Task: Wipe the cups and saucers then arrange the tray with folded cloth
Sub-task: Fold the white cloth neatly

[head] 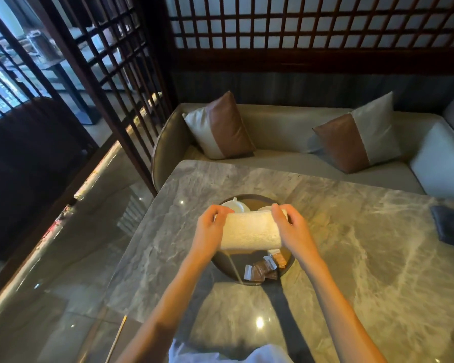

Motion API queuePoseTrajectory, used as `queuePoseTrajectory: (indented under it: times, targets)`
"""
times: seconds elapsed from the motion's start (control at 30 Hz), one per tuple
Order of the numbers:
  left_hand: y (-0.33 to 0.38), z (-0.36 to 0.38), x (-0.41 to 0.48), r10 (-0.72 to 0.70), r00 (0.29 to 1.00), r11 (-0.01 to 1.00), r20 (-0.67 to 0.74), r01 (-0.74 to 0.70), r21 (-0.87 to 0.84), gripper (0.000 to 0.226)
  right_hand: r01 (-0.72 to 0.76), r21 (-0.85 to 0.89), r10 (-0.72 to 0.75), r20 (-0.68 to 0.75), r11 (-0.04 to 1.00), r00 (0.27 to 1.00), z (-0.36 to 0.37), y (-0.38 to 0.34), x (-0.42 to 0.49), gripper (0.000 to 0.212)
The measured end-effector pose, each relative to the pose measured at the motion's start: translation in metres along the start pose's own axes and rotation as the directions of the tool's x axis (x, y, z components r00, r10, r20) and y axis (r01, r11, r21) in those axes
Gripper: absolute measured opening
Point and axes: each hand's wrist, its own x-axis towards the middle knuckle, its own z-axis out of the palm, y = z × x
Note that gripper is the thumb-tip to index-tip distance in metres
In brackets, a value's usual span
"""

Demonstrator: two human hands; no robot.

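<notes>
Head view. Hidden/unclear: the folded cloth [250, 230] and both hands cover the middle and far part of the round dark tray [257, 284]. The left cup [235, 205] shows only its white top; the right cup [264, 208] is a sliver by the right hand's fingers. What the cups stand on can't be seen. Can't tell whether the cloth touches the tray or hangs just above it.

Hands: left hand [210, 226] is curled round the cloth's left end and right hand [288, 226] round its right end, fingers hooked over the far edge, w/ the cloth stretched flat between them over the tray's middle.

Around: small packets [262, 269], brown and white, lie on the tray's near part, partly under the cloth's near edge. The tray sits on a grey marble tabletop [351, 244]. A dark blue cloth [451, 226] lies on the tabletop's right side, cut off by the frame edge. Beyond the tabletop is a sofa [286, 132] w/ two brown-and-grey cushions [220, 127], and behind it a dark wooden lattice screen [116, 74].
</notes>
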Motion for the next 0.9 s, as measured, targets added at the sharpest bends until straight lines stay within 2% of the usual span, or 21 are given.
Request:
queuePoseTrajectory:
  times: [0.13,0.23,0.3,0.4,0.5,0.57,0.63,0.7,0.9]
  targets:
    - [-0.033,-0.014,0.004,-0.135,0.989,0.987,0.062,0.139,-0.079,0.02,-0.068,0.034,0.07,-0.042,0.997,0.997,0.02,0.023,0.003,0.034]
    - [-0.061,-0.028,0.014,-0.266,0.939,0.944,0.217,0.299,-0.136,0.023,-0.224,0.143,0.232,-0.039,0.964,0.972,0.034,0.046,0.0,0.04]
    - [-0.077,-0.035,0.023,-0.307,0.888,0.91,0.341,0.38,-0.169,0.027,-0.34,0.189,0.342,0.022,0.921,0.939,0.041,0.06,0.001,0.036]
    - [-0.1,-0.045,0.042,-0.335,0.822,0.887,0.461,0.44,-0.141,0.031,-0.487,0.232,0.449,0.199,0.842,0.871,0.047,0.079,0.006,0.029]
    - [-0.122,-0.052,0.067,-0.379,0.766,0.856,0.52,0.504,-0.118,0.031,-0.578,0.281,0.485,0.337,0.766,0.807,0.045,0.095,0.02,0.021]
    - [-0.137,-0.052,0.086,-0.392,0.762,0.866,0.515,0.495,-0.073,0.03,-0.609,0.29,0.502,0.368,0.738,0.783,0.05,0.108,0.033,0.021]
    - [-0.152,-0.048,0.106,-0.42,0.781,0.878,0.462,0.479,-0.011,0.027,-0.636,0.259,0.556,0.323,0.727,0.766,0.06,0.121,0.045,0.02]
    - [-0.167,-0.04,0.126,-0.437,0.8,0.884,0.411,0.467,0.031,0.023,-0.642,0.203,0.605,0.218,0.739,0.766,0.073,0.134,0.059,0.02]
    - [-0.208,-0.026,0.169,-0.396,0.827,0.918,0.398,0.342,0.202,0.02,-0.66,0.194,0.672,0.008,0.726,0.741,0.111,0.163,0.091,0.013]
